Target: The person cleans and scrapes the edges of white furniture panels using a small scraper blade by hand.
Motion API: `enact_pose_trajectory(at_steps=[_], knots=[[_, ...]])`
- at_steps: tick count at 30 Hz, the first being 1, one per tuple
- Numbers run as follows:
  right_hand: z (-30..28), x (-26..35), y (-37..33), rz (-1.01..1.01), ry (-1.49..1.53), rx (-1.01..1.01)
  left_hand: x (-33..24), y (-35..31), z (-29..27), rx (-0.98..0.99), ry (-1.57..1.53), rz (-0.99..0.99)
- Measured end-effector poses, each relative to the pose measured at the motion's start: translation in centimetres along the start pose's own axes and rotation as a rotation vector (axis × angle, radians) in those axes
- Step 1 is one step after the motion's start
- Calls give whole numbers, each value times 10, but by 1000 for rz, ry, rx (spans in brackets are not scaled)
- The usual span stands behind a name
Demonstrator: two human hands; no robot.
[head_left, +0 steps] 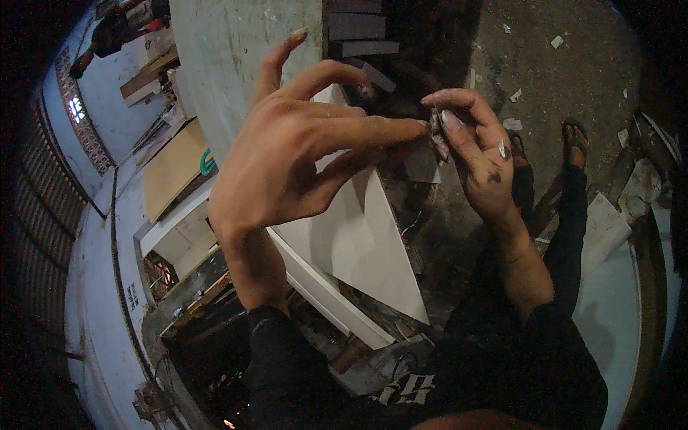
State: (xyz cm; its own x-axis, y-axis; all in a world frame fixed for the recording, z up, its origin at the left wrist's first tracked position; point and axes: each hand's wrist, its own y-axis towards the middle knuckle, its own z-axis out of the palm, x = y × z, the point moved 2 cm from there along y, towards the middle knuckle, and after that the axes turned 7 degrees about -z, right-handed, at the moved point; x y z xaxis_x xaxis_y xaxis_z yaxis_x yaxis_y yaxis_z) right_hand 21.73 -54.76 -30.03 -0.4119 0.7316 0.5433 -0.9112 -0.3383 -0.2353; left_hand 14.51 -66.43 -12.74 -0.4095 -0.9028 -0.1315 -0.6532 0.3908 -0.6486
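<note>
In front of me, my right hand (476, 147) pinches a small, flat, grey-brown piece (439, 136) between thumb and fingers. Its exact kind cannot be made out. My left hand (294, 143) reaches across from the left, with index finger and thumb drawn together at the piece's left side. Anything between those two tips is hidden. The other left fingers are spread and bent, the little finger pointing up. Dark smudges and a white fleck mark the right palm near the thumb.
Below my hands lies a pale angular panel (373, 244) beside a long white strip (326, 290). A greenish-grey board (215, 50) stands beyond my left hand. Stacked planks (358, 27) lie at the far side. Scraps (556, 41) litter the floor near a sandalled foot (575, 140).
</note>
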Motion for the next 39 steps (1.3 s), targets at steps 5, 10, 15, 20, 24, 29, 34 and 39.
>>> enact_pose_trajectory(at_steps=[5,10,15,20,24,29,34,39], knots=[[-2,-1,0,-20,-46,0,3,4,4,-27,-54,6],[-2,-2,1,-5,-116,14,13,12,7,-325,-120,25],[11,-3,0,-3,-18,-19,18,13,8,-549,-309,-111],[10,-10,-2,28,-25,60,11,17,8,-644,-330,-270],[17,-13,-4,-54,32,65,48,9,40,-1005,-395,-218],[30,-24,-3,23,87,82,43,-8,50,-1095,-532,-301],[33,-32,-10,-9,78,33,42,-19,64,-1015,-483,-131],[35,-37,-15,-37,154,1,56,-23,69,-1269,-736,-171]])
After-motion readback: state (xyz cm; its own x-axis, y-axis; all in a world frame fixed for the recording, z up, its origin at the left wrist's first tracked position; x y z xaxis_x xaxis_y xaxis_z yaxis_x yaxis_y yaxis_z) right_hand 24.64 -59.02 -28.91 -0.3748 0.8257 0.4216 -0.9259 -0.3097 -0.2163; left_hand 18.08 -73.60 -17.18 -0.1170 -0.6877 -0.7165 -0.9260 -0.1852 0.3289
